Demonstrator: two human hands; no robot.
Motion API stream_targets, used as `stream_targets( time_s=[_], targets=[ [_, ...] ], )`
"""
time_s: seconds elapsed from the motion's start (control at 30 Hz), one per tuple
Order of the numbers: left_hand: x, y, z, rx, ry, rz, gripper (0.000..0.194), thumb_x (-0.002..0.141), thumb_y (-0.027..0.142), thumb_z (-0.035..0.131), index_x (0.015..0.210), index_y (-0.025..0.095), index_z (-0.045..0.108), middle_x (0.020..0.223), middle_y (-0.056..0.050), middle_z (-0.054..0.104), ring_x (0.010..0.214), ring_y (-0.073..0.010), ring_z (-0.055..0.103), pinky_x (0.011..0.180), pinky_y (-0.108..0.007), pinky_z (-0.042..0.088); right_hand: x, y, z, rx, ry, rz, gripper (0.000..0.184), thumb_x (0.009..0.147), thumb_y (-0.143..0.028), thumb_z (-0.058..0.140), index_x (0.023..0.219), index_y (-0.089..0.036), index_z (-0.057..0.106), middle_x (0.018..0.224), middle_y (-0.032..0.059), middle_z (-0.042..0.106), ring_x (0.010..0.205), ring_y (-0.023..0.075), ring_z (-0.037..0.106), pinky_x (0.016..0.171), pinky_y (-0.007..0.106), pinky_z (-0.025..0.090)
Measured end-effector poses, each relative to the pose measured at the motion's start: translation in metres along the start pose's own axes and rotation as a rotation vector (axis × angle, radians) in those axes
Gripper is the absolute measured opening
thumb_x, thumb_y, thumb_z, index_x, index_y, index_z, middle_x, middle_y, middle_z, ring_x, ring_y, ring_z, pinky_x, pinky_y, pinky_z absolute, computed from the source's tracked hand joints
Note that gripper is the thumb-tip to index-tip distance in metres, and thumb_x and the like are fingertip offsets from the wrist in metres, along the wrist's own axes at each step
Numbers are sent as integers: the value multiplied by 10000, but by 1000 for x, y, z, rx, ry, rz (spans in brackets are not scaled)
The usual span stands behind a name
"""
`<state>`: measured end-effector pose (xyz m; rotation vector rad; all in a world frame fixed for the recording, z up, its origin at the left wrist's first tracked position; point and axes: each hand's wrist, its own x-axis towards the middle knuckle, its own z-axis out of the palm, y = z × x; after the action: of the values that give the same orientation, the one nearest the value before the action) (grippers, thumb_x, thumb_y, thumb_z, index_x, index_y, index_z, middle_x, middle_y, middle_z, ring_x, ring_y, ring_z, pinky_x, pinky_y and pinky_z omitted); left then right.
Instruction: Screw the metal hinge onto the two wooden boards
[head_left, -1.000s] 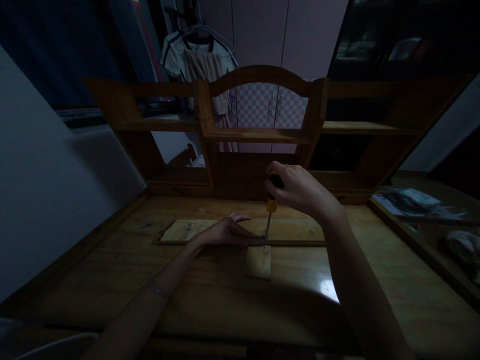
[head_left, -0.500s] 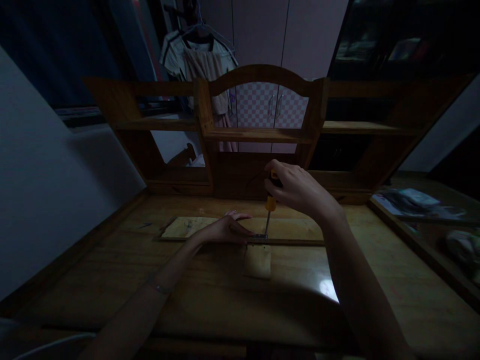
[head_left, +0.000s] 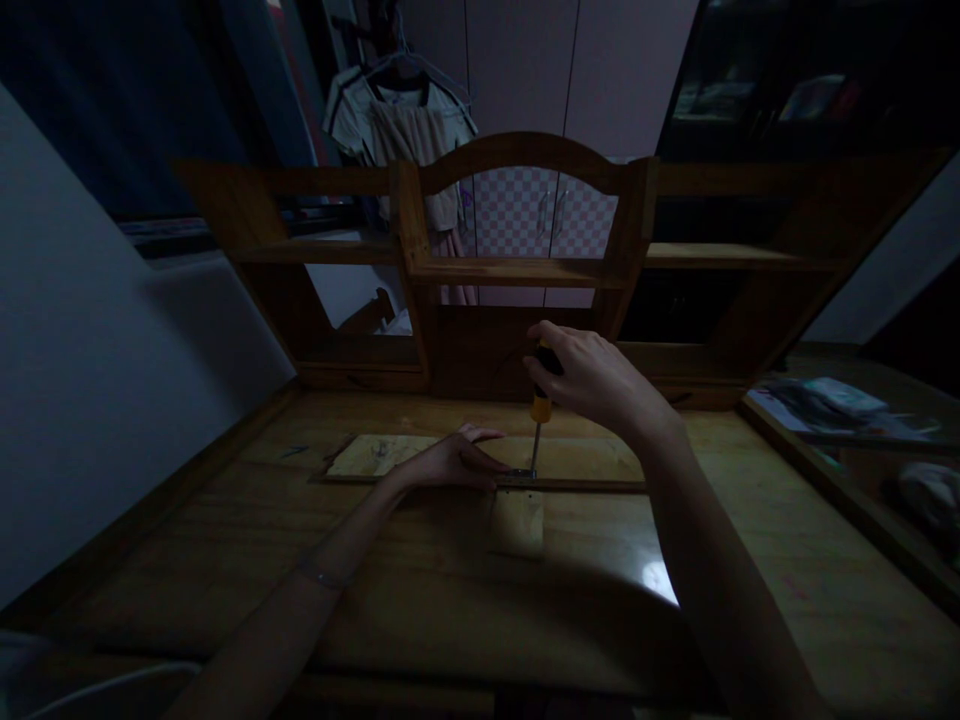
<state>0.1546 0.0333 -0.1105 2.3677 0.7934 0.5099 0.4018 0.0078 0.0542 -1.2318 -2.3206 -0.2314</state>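
My right hand [head_left: 592, 372] is wrapped round the black-and-yellow handle of a screwdriver [head_left: 541, 407], held nearly upright. Its tip meets a small metal hinge [head_left: 523, 473] on the front edge of a long, narrow wooden board [head_left: 589, 458]. From the left, the fingers of my left hand [head_left: 446, 462] close on the hinge and the board's edge; the fingertips are partly in shadow. Just in front of the board lies a small square wooden piece [head_left: 517, 525] with dark holes along its far edge, below the hinge.
All this lies on a wooden desktop [head_left: 600, 560] with raised side rims. A wooden shelf unit [head_left: 517, 270] stands along its back. A small dark object [head_left: 294, 451] rests left of the board. Papers and bags [head_left: 847, 398] sit beyond the right rim.
Almost nothing differs. My right hand has shifted very slightly on the screwdriver handle, while the tip, hinge and left hand stay in place; the view has moved a little.
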Motion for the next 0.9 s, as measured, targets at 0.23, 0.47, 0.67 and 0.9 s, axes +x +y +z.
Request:
stream_targets(
  time_s=[0.23, 0.47, 0.67, 0.9],
  targets=[
    [1, 1, 1, 9, 10, 3, 352, 759, 444, 765, 1090, 335, 722, 1437, -31, 456, 1279, -285, 406, 1084, -414, 293, -1, -7, -1, -147, 15, 16, 359, 947, -483, 434, 1155, -202, 516, 816, 53, 665, 763, 255, 640, 642, 318, 349],
    [1, 2, 1, 6, 10, 2, 355, 761, 440, 765, 1095, 326, 721, 1440, -34, 454, 1280, -280, 410, 1090, -407, 286, -3, -6, -2, -196, 26, 18, 296, 925, -428, 443, 1092, -194, 513, 786, 45, 663, 687, 232, 621, 582, 305, 286],
    [0, 1, 1, -7, 15, 2, 356, 757, 444, 768, 1091, 331, 722, 1441, -30, 451, 1279, -278, 407, 1086, -413, 300, -3, -6, -4, -201, 28, 52, 362, 934, -517, 435, 1062, -200, 554, 844, 66, 674, 768, 263, 646, 602, 315, 331],
    [0, -2, 1, 7, 9, 1, 361, 760, 439, 766, 1103, 339, 715, 1450, -29, 439, 1290, -281, 392, 1098, -418, 275, -3, -4, -6, 20, -35, -6, 346, 889, -354, 514, 1185, -175, 529, 1011, 82, 668, 937, 245, 628, 756, 307, 408]
  ],
)
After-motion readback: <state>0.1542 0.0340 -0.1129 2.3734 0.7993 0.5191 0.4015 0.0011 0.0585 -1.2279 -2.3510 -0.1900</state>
